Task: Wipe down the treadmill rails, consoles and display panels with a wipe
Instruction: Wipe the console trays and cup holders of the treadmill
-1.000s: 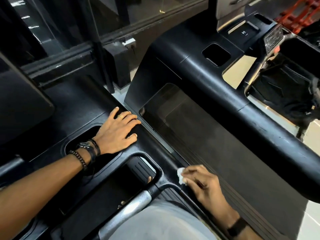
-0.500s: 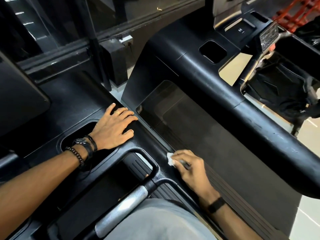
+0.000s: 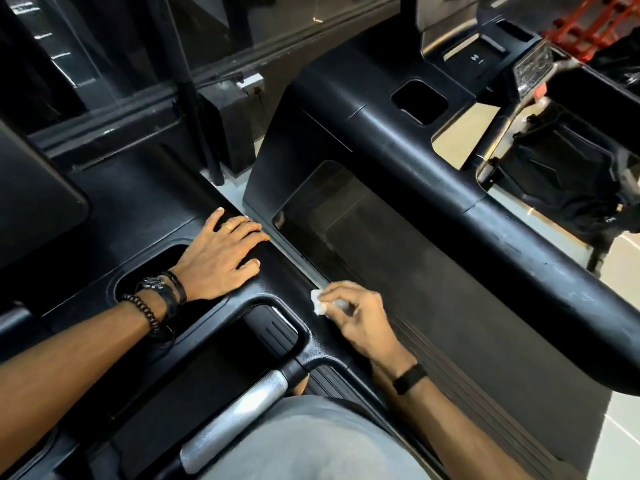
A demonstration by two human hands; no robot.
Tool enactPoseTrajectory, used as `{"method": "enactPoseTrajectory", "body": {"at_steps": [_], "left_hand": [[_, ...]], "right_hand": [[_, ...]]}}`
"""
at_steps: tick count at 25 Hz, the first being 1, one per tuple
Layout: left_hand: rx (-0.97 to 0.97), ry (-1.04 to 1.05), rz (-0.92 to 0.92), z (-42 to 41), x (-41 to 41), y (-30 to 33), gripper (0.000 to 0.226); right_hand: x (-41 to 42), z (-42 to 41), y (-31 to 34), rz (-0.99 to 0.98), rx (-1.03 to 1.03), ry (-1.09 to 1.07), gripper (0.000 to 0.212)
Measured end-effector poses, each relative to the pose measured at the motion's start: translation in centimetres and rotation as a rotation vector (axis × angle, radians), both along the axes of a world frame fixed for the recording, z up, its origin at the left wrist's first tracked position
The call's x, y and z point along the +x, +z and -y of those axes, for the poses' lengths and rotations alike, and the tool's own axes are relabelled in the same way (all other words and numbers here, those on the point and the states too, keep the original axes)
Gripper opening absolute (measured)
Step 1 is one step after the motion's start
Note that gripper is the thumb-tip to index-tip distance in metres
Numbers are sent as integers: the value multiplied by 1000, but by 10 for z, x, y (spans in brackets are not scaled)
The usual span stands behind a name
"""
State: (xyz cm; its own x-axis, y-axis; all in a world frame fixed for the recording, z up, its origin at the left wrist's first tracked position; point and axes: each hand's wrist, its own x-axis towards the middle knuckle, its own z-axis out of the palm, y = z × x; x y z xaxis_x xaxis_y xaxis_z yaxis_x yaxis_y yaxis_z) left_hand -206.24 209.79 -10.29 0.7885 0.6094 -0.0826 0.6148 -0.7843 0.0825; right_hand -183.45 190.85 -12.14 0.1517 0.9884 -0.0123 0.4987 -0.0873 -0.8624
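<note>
Since a second ago your right hand [image 3: 356, 317] has slid forward along the right edge of the console [image 3: 138, 209], carrying the wipe [image 3: 318, 302] up toward the front of the machine, while your left hand [image 3: 221, 258] has stayed planted where it was. That left hand lies flat with fingers straight, pressing on the console just beyond the cup recess [image 3: 149, 271] and holding nothing. Your right hand has its fingertips curled round the small white wipe, pinching it against the console's outer edge, just beside the gap to the neighbouring treadmill. You look to be midway through the console step, working the side rim. The next move, as I judge it, calls for keeping the wipe flat on the curved moulding and following it round toward the left hand, then shifting that hand so the patch beneath it gets cleaned too. Below you the silver handlebar grip [image 3: 235, 410] and the dark display panel [image 3: 31, 209] at far left seem yet to be done. Every surface is glossy black plastic that shows smears readily. To your right runs the next treadmill's rail [image 3: 519, 244] above its belt [image 3: 433, 289]; pale tiled floor [image 3: 620, 261] shows beyond, and a glass partition [image 3: 311, 26] lies ahead.
</note>
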Motion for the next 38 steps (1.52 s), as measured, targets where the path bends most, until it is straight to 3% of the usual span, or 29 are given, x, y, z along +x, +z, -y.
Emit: {"method": "enactPoseTrajectory", "body": {"at_steps": [3,5,7,9,14,19,22,25,29,33,38], "left_hand": [[7,1,-21,2,0,0,65],[6,4,-24,3,1,0,65],[7,6,-24,3,1,-1,64],[22,4,-20,4,1,-1,62],[27,7,-26,6,1,-1,61],[24,14,-1,6,2,-1,60],[17,13,3,7,3,0,60],[21,19,-1,9,3,-1,61],[18,19,16,8,3,-2,60],[15,10,24,7,3,-3,59],[17,18,15,7,3,-3,60]], "right_hand": [[8,37,1,40,100,90,5],[31,59,-9,-21,55,-24,6],[42,38,-21,-108,-70,-114,7],[32,5,-24,-184,-135,-73,5],[33,29,-13,-178,4,-2,19],[54,11,-41,-254,-256,-59,6],[34,-14,-36,-305,-160,-19,11],[45,20,-26,-330,-112,-21,7],[57,14,-44,-310,-276,-70,13],[35,-30,-39,-351,-219,6,7],[61,22,-40,-387,-272,-56,12]]}}
